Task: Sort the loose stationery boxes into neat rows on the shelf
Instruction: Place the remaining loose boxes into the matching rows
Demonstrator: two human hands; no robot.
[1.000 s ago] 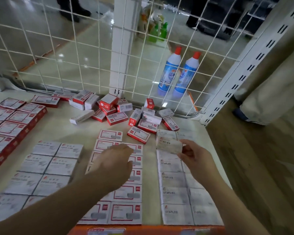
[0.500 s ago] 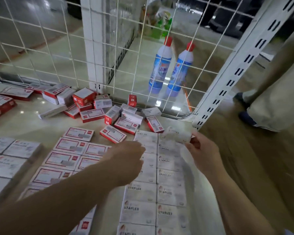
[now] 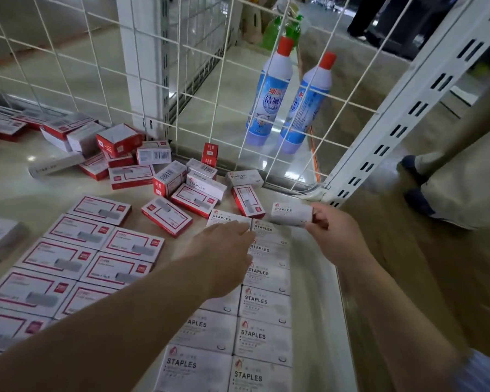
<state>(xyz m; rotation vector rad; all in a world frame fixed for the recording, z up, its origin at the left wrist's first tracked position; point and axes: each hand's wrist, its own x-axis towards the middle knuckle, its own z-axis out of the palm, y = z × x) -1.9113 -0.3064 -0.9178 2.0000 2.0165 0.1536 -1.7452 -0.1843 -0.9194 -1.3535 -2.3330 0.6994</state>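
My right hand [image 3: 334,239] grips a white STAPLES box [image 3: 290,214] by its right end, holding it just beyond the far end of the right column of white STAPLES boxes [image 3: 263,304]. My left hand [image 3: 224,258] lies palm down over the left white column, fingertips touching the farthest box [image 3: 227,217]; nothing is in it. Red-and-white boxes [image 3: 96,250] lie in rows to the left. A loose pile of red and white boxes [image 3: 164,176] sits against the wire back.
A white wire grid [image 3: 181,94] backs the shelf [image 3: 12,190], with a slotted upright [image 3: 402,114] at the right corner. Two blue bottles [image 3: 269,91] stand behind the grid. A person's legs and shoes [image 3: 447,176] are on the floor to the right.
My right hand carried the white box forward and to the right, to the far end of the right column. My left hand slid onto the left white column. The camera view shifted right.
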